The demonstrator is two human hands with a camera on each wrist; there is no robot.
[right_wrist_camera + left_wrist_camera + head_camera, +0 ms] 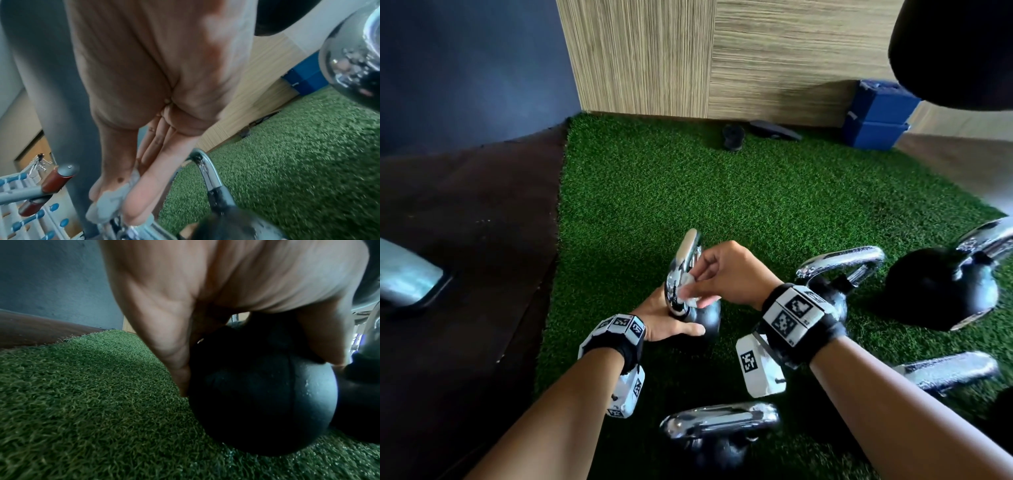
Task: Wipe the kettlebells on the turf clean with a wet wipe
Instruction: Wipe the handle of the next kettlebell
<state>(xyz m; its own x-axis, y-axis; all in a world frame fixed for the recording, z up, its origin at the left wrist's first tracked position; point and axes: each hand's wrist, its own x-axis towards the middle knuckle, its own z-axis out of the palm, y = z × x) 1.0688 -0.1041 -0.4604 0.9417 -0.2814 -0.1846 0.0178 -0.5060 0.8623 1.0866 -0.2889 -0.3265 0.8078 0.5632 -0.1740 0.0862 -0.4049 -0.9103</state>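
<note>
A small kettlebell stands on the green turf [722, 192], with a black ball [707, 320] and a chrome handle [686, 253]. My left hand [671, 318] grips the ball from the left; in the left wrist view its fingers [170, 353] curl round the black ball [263, 402]. My right hand [698, 281] pinches a crumpled white wet wipe [688, 293] and presses it against the handle's lower part. The right wrist view shows the wipe [109, 206] between thumb and fingers [139, 194], beside the chrome handle [205, 168].
Several other kettlebells stand close by: one behind my right wrist [839, 267], a large one at the right [941, 291], one near my arms [719, 425]. Blue boxes [876, 116] and small black items [732, 137] lie by the wooden wall. Dark flooring [465, 222] borders the turf on the left.
</note>
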